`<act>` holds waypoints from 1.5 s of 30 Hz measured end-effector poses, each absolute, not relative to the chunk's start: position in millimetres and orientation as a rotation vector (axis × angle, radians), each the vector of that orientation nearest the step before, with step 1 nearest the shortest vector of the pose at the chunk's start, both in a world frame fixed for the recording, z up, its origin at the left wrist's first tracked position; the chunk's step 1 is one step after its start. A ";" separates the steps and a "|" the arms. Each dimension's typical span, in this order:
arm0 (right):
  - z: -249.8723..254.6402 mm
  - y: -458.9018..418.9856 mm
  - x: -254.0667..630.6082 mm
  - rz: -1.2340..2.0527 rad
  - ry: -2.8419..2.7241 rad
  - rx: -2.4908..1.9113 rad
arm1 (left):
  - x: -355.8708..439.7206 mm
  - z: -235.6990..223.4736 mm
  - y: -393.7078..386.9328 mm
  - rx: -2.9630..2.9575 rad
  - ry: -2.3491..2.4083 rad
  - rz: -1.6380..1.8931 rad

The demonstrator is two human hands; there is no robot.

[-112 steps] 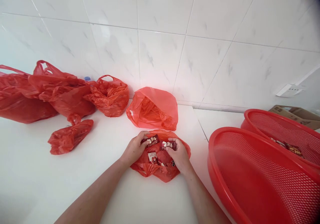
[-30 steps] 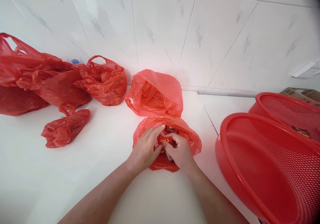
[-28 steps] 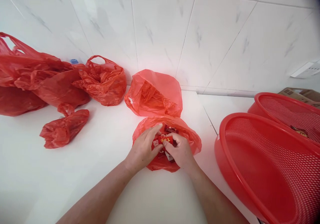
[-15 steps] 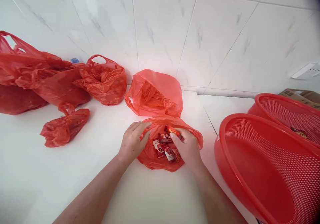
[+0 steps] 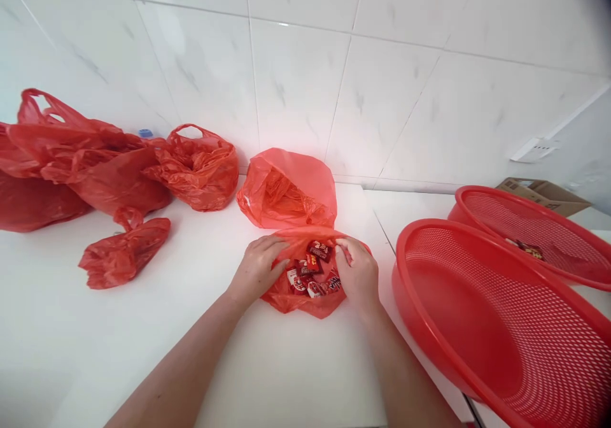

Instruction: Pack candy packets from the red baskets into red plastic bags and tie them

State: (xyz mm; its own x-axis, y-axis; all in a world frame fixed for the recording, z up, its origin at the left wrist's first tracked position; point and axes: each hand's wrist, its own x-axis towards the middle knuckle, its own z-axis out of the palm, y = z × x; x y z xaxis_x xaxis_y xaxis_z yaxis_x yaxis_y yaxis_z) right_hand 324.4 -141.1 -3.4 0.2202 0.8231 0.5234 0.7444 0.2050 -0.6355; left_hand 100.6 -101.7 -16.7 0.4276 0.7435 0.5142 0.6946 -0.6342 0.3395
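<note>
An open red plastic bag [image 5: 281, 304] lies on the white table in front of me. Several small wrapped sweets [image 5: 319, 249] rest inside it, in dark red, bright red and white wrappers. At the bag's left edge is my left hand [image 5: 258, 267], open, thumb and fingers apart over the rim. Against the right side lies my right hand [image 5: 359, 272], its thumb and forefinger slightly apart with no sweet visible between them. The sweets lie between both hands. Part of the rim is hidden under the hands.
Another open red bag [image 5: 312, 173] stands just behind. Filled red bags [image 5: 205, 179] line the wall at left, with a small knotted bag [image 5: 126, 253] before them. At right are a red mesh basket [image 5: 458, 313], a second basket [image 5: 496, 208] holding some packets, and a cardboard box [image 5: 548, 195].
Earlier both hands handled sweets over the bag. Half a second ago my right hand held a bright red one; now it lies among the others and both hands are at the bag's sides.
</note>
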 end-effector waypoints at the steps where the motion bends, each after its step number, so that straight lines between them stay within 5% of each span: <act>1: -2.0 -141.1 327.0 0.055 -1.532 -1.532 | 99.5 -18.3 -100.4 2.589 1.377 0.974; 9: -4.5 -156.5 350.0 -0.250 -1.599 -1.684 | 92.9 -23.1 -106.2 2.178 1.613 0.974; 18: -29.5 -160.7 359.2 0.636 -1.195 -1.628 | 84.3 -0.8 -123.0 1.598 1.411 0.862; 30: -10.6 -166.0 379.2 0.592 -1.084 -1.663 | 95.6 -15.7 -109.3 1.461 1.282 0.964; 38: -17.5 -209.5 409.6 1.079 -1.427 -1.456 | 91.7 -16.8 -106.5 1.341 1.193 0.950; 41: -18.9 -203.5 406.3 0.906 -1.333 -1.532 | 91.3 -14.1 -109.0 1.272 1.148 0.970; 45: -9.7 -189.4 375.5 0.283 -1.311 -1.667 | 87.9 -8.9 -112.4 1.197 0.989 1.001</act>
